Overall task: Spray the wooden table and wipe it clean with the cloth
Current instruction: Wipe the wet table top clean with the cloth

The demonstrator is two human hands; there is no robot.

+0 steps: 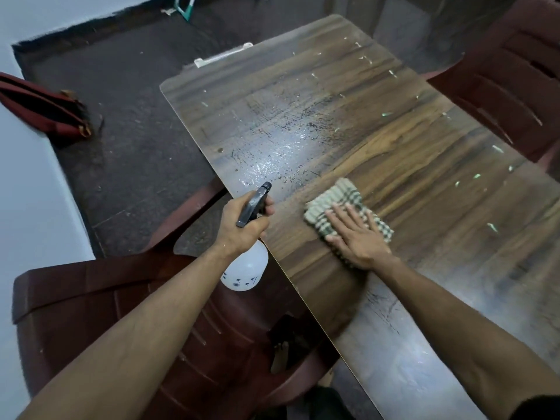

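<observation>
On table [378, 140] | L hand [242, 225] grips spray bottle [247, 268] | R hand [357, 237] flat on cloth [339, 204]

We see the cloth [348, 209] on the bench [409, 153], under the right hand [359, 237]; left of it, the bottle [247, 262] (in the left hand [242, 225]) hangs over a chair [145, 313].

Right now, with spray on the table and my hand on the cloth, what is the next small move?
Probably slide the cloth under the right hand forward and left into the wet patch: droplets glisten there unwiped, just ahead of the spray bottle that the left hand holds.
</observation>
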